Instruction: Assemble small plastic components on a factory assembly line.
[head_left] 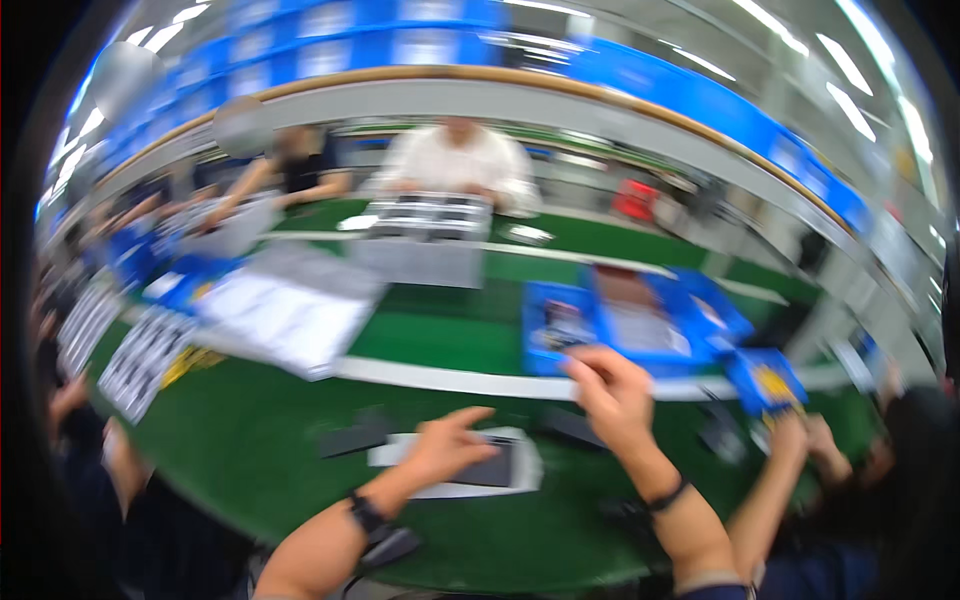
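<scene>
My left hand (447, 447) reaches over a dark flat rectangular piece (497, 466) that lies on a white sheet (525, 462). Its fingers are stretched out and apart, with nothing visible in them. Raised in front of the blue bins, my right hand (612, 392) has thumb and fingertips drawn together in a pinch. Blur hides whatever may be between them. The nearest blue bin (540, 360) contains small dark parts. Dark blocks lie on both sides of the sheet, one (355, 437) at the left and another (572, 427) at the right.
More blue bins (715, 345) stand behind my right hand. A co-worker's hands (800, 437) work by a small blue tray (765, 380) at the right. Across the green table (260, 440), a person in white sits behind a grey divided box (430, 262). A white bag-like sheet (295, 312) lies far left.
</scene>
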